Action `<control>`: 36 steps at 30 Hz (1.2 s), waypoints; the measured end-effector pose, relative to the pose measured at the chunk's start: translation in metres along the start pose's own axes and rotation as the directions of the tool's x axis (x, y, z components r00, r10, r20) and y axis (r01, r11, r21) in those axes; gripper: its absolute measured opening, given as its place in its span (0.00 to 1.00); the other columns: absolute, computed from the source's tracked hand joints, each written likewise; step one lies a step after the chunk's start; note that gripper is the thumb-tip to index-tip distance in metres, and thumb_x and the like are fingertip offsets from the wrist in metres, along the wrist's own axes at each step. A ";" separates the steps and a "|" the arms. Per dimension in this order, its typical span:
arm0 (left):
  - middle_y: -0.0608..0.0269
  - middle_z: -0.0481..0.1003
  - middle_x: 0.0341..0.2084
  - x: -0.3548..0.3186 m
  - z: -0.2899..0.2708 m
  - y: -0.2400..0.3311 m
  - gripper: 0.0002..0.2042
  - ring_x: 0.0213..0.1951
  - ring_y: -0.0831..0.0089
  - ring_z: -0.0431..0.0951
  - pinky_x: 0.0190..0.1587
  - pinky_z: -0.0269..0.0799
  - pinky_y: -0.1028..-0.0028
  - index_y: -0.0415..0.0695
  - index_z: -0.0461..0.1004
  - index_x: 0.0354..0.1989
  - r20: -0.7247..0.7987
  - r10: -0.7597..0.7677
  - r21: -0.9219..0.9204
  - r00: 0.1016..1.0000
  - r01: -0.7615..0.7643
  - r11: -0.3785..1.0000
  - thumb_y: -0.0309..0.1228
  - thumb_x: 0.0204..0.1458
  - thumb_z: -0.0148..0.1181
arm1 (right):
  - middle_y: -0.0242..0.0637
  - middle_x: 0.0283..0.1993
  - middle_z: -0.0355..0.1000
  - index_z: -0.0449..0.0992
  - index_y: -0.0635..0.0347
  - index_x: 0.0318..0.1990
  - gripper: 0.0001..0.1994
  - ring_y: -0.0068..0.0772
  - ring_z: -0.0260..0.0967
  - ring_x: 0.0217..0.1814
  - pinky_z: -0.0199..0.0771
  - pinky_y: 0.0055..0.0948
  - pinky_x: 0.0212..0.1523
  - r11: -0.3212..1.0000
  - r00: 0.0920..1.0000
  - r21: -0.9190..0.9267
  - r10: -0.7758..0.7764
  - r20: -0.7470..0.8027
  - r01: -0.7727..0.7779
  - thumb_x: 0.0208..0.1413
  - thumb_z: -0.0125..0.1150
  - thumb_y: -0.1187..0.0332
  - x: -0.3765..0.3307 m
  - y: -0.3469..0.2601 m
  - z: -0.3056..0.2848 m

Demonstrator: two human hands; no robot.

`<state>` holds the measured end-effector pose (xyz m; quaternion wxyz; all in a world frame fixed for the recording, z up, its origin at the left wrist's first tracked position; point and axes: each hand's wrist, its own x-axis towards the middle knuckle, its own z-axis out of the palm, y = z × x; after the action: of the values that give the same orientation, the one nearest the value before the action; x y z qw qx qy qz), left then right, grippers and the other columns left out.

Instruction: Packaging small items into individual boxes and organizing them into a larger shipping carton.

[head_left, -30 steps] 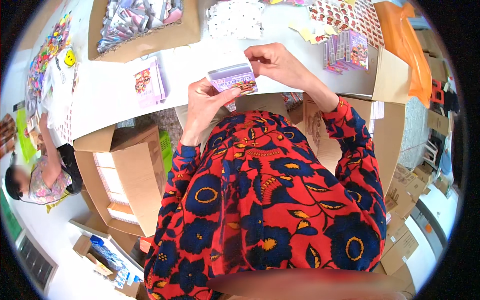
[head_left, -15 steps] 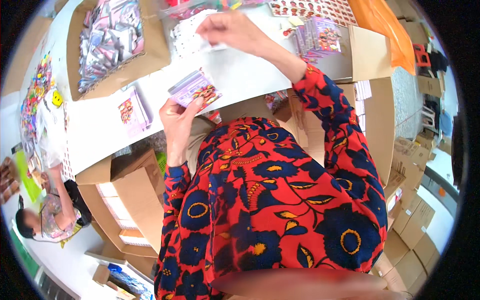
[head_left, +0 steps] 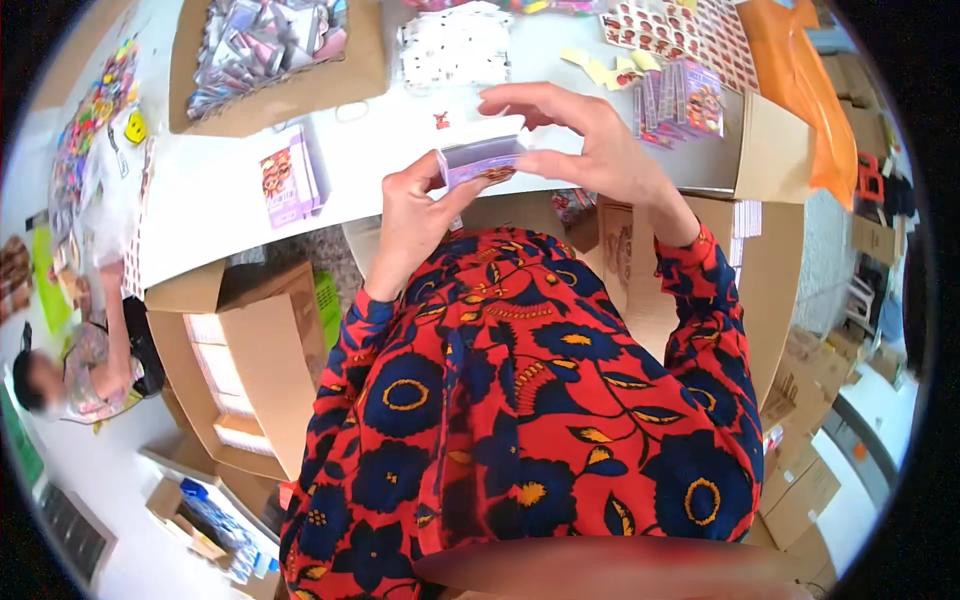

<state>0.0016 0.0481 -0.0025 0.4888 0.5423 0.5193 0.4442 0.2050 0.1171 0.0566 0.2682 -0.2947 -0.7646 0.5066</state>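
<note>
My left hand [head_left: 415, 210] grips a small purple printed carton [head_left: 480, 165] just above the table's front edge. The carton's top is open toward me and its grey inside shows; a white flap or card stands along its back edge. At the carton's right end, my right hand [head_left: 600, 145] has its thumb and fingers apart. The right thumb lies against or very near the carton, and the fingers arch over its far side. I see nothing clearly held in that hand. Beyond the carton lies a pile of white cards or packets with dark marks [head_left: 455, 50].
Flat purple cartons [head_left: 290, 185] lie on the table [head_left: 375, 165] at left, and several stand at right [head_left: 690, 100]. A cardboard box [head_left: 300, 105] holds small packets. Sticker sheets [head_left: 680, 30] and an orange bag [head_left: 800, 100] lie far right. Another person [head_left: 100, 365] sits at left.
My right hand has come from the white pile toward me, down to the carton. My left hand has moved right, and the carton's open top is now tilted into view. The whole view has shifted.
</note>
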 end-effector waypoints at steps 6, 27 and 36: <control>0.59 0.79 0.27 -0.012 -0.004 0.003 0.10 0.29 0.80 0.77 0.32 0.73 0.78 0.37 0.76 0.38 0.001 0.043 0.119 0.999 -0.043 0.992 0.23 0.45 0.63 | 0.34 0.48 0.74 0.72 0.58 0.51 0.20 0.29 0.72 0.46 0.70 0.27 0.47 0.997 0.998 -0.057 -0.046 -0.037 0.043 0.48 0.61 0.74 -0.003 0.001 0.017; 0.60 0.77 0.35 -0.017 -0.029 -0.009 0.16 0.36 0.78 0.76 0.40 0.72 0.77 0.33 0.69 0.46 -0.082 -0.081 -0.230 0.993 0.060 0.971 0.19 0.47 0.61 | 0.33 0.42 0.75 0.73 0.57 0.48 0.14 0.23 0.73 0.38 0.72 0.25 0.39 0.902 0.896 -0.432 -0.190 -0.401 -0.002 0.54 0.56 0.68 0.083 0.030 -0.084; 0.60 0.75 0.38 -0.013 -0.031 -0.016 0.18 0.39 0.77 0.75 0.42 0.71 0.77 0.34 0.67 0.48 -0.073 -0.154 -0.275 0.985 0.128 0.953 0.19 0.48 0.61 | 0.46 0.34 0.73 0.76 0.57 0.36 0.13 0.50 0.71 0.34 0.72 0.41 0.37 0.281 0.958 -0.917 0.033 -0.286 -0.283 0.47 0.57 0.59 0.143 0.183 -0.198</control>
<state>-0.0317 0.0368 -0.0138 0.5636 0.4110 0.5137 0.4995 0.2804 0.3998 -0.0300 0.0687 -0.5221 -0.8483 -0.0546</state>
